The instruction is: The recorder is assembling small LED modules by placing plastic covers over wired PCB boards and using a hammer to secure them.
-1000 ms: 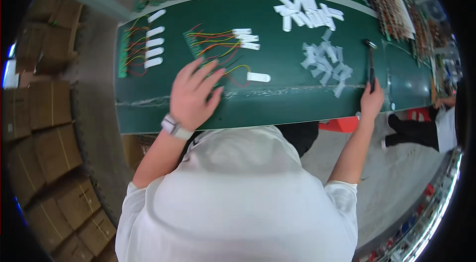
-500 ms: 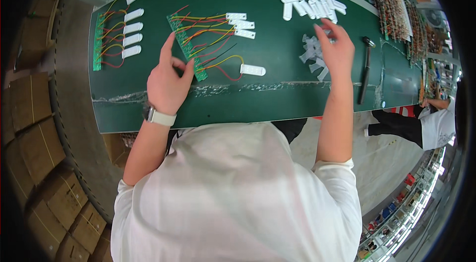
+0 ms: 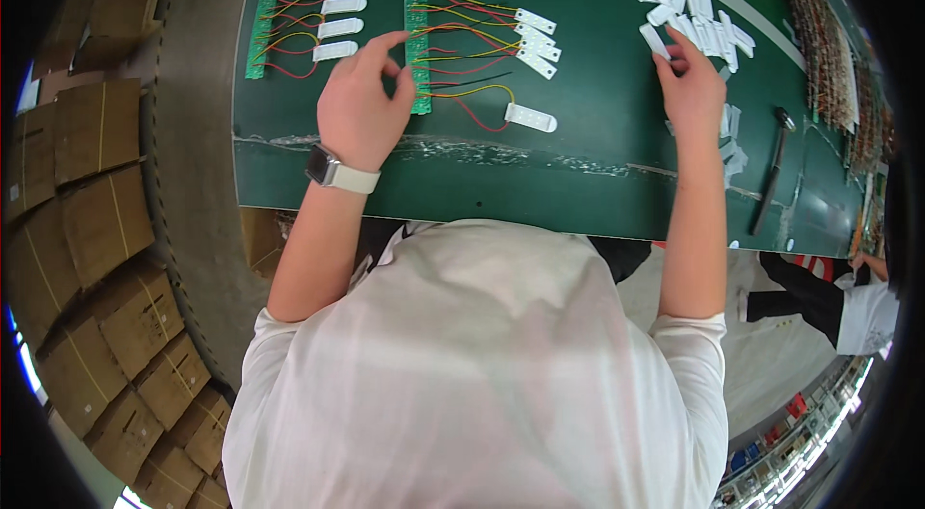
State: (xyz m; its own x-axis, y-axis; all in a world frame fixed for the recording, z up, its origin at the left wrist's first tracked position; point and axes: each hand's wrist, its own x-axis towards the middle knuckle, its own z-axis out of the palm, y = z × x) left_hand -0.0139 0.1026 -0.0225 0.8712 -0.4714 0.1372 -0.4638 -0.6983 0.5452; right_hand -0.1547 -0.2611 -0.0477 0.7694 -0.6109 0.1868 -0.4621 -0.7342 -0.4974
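A green circuit board strip (image 3: 417,47) lies on the table, red, yellow and black wires running right to several white plates with holes (image 3: 536,39) and one rounded white plastic piece (image 3: 531,117). At its left edge rests my left hand (image 3: 366,97), thumb and index finger apart and touching the board, not wrapped round it. My right hand (image 3: 692,90) pinches a white plastic cover (image 3: 654,41) between thumb and fingers, just beside a pile of similar white covers (image 3: 708,18). Part of that pile is hidden behind the fingers.
At the left lies another green strip (image 3: 260,27) wired to several white pieces (image 3: 344,4). Clear plastic bits (image 3: 735,138) lie beside my right wrist, and a hammer (image 3: 774,172) is farther right. Stacked cardboard boxes (image 3: 96,124) stand left of the table; another person (image 3: 862,312) is at the right.
The view has shifted, moving the table scene. The middle circuit board, slanted before, now stands nearly straight up and down. My right hand has taken a white cover from the pile.
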